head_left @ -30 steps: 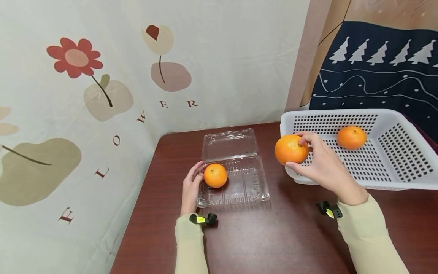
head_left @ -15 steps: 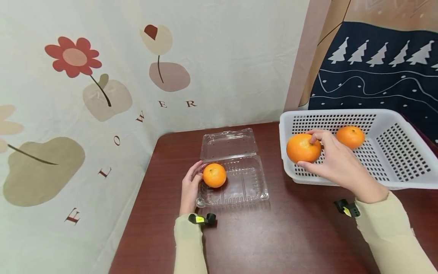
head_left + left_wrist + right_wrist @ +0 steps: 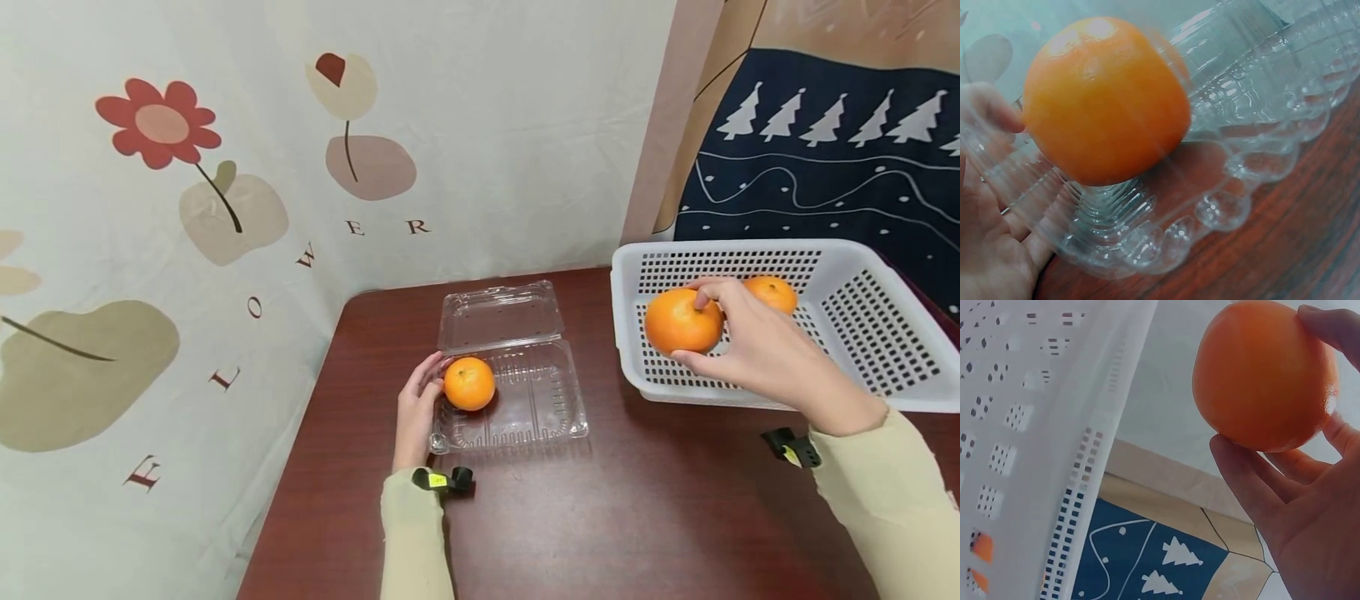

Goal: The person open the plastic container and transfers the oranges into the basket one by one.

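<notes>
In the head view, my left hand [image 3: 415, 417] grips the left wall of a clear plastic clamshell box [image 3: 536, 408], its lid folded back. An orange [image 3: 469, 384] sits in that box's left part, right by my thumb. The left wrist view looks through the box wall at the same orange [image 3: 1107, 103]. My right hand [image 3: 772, 354] holds another orange [image 3: 681, 323] between thumb and fingers over the left end of a white perforated basket [image 3: 877, 329]. From the right wrist, this orange [image 3: 1263, 375] appears beside the basket wall [image 3: 1107, 381].
A further orange [image 3: 772, 293] lies in the basket, partly hidden behind my right hand. Both containers stand on a dark reddish-brown table [image 3: 525, 525]. A printed fabric backdrop [image 3: 510, 150] rises behind the table and along its left side.
My right hand has carried its orange rightward, from the basket's left edge to over its inside. The left hand and the box stay where they were.
</notes>
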The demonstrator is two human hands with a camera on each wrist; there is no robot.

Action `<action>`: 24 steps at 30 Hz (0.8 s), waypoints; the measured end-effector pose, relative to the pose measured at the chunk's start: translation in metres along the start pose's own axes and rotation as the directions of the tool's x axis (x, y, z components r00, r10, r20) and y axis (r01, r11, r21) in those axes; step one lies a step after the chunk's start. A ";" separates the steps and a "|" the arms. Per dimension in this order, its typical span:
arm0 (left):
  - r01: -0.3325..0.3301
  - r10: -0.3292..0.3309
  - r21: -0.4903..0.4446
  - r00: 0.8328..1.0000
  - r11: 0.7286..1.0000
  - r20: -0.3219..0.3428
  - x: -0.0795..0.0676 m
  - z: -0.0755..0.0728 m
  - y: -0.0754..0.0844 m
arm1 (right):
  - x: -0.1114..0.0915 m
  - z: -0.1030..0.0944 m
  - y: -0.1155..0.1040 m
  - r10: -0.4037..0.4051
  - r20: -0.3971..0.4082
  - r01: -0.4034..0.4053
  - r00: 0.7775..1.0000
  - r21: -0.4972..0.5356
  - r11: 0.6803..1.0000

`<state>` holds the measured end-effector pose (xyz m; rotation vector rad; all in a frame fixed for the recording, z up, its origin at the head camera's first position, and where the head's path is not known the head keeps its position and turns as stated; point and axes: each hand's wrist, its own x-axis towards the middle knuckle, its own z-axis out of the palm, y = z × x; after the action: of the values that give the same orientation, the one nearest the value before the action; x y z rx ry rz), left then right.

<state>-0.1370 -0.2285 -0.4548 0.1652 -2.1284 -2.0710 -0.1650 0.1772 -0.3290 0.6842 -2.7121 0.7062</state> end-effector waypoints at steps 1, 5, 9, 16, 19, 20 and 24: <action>0.000 0.000 -0.002 1.000 1.000 0.000 0.000 0.000 0.000 | 0.000 -0.001 0.001 0.006 0.009 -0.006 1.000 0.003 1.000; 0.005 -0.005 0.006 1.000 1.000 0.002 0.000 0.000 0.001 | 0.000 -0.003 0.004 0.005 0.023 -0.005 1.000 -0.004 1.000; -0.003 0.003 0.001 1.000 1.000 -0.001 0.000 -0.001 -0.002 | 0.001 -0.006 0.007 -0.020 0.028 0.020 0.999 -0.017 1.000; -0.020 0.020 -0.022 1.000 1.000 -0.013 0.007 -0.005 -0.020 | 0.000 -0.013 0.012 -0.004 0.063 0.008 0.998 -0.060 0.998; -0.025 0.025 -0.014 1.000 1.000 -0.018 0.008 -0.005 -0.024 | 0.001 -0.016 0.014 -0.011 0.078 0.016 0.997 -0.070 0.997; -0.027 0.027 -0.011 0.999 1.000 -0.018 0.008 -0.005 -0.024 | 0.001 -0.018 0.015 -0.015 0.081 0.021 0.997 -0.072 0.997; -0.035 0.035 -0.002 0.999 0.999 -0.016 0.009 -0.005 -0.025 | 0.003 -0.022 0.019 -0.029 0.089 0.037 0.996 -0.090 0.995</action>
<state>-0.1455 -0.2360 -0.4792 0.1424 -2.1040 -2.0464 -0.1739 0.2018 -0.3168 0.7529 -2.7854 0.5531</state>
